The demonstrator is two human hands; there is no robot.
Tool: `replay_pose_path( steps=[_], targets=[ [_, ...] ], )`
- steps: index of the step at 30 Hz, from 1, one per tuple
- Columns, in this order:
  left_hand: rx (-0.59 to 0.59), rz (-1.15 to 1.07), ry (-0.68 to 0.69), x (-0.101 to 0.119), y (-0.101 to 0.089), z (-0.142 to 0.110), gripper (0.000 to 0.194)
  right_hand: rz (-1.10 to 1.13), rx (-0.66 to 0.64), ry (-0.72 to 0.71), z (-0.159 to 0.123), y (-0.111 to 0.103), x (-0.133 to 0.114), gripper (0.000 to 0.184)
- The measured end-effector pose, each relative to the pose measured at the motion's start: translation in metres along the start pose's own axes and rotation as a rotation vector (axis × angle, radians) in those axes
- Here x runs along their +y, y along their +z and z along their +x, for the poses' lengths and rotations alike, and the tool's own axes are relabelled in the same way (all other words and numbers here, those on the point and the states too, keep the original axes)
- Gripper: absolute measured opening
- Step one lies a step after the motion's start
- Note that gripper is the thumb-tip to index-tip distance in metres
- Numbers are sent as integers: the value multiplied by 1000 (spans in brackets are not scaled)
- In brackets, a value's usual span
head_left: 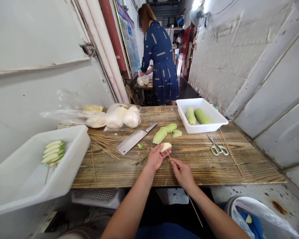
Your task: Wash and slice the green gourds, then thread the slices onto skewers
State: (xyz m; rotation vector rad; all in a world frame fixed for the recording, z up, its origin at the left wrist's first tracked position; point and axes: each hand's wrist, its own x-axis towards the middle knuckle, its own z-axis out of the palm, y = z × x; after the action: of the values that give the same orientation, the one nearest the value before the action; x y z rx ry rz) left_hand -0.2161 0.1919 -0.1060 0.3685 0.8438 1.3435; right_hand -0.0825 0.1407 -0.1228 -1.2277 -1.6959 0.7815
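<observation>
My left hand [155,157] holds a pale slice of zucchini [166,147] between thumb and fingers over the front of the table. In my right hand [183,172] is a long thin bamboo skewer [195,211], pinched near its upper end; its tip meets the lower edge of the slice. How deep the tip sits I cannot tell. Just beyond my hands lies a row of cut zucchini slices [161,133], with one slice [177,133] apart at its right. A cleaver [133,141] rests flat to the left, beside a small green scrap [140,145].
White tub [82,142] at left holds skewered slices [53,152]; white tray [204,128] at back right holds two whole zucchini [201,116]. Scissors [217,146], loose skewers [103,141] and bagged white food [122,117] lie on the table [189,146]. A lined bin [264,212] stands lower right; a person [160,59] works beyond.
</observation>
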Motion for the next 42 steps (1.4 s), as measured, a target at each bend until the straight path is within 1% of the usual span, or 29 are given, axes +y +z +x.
replay_pose_path(
  steps=[7,16,27,31,37,42],
  targets=[
    [4,-4,-1,0,0,0,11,-16,-3,0,1,2,4,31],
    [10,8,2,-1,0,0,10,-88,-24,1,2,0,-1,29],
    [-34,85,-30,0,0,-2,9,-129,-27,-9,1,-1,-6,28],
    [-77,121,-49,1,-1,-3,9,-156,-19,1,1,0,-5,29],
    [-155,156,-89,2,-5,-4,12,-134,-9,1,1,4,-5,30],
    [-188,171,-98,2,-6,-3,16,-124,11,36,3,8,-7,32]
  ],
)
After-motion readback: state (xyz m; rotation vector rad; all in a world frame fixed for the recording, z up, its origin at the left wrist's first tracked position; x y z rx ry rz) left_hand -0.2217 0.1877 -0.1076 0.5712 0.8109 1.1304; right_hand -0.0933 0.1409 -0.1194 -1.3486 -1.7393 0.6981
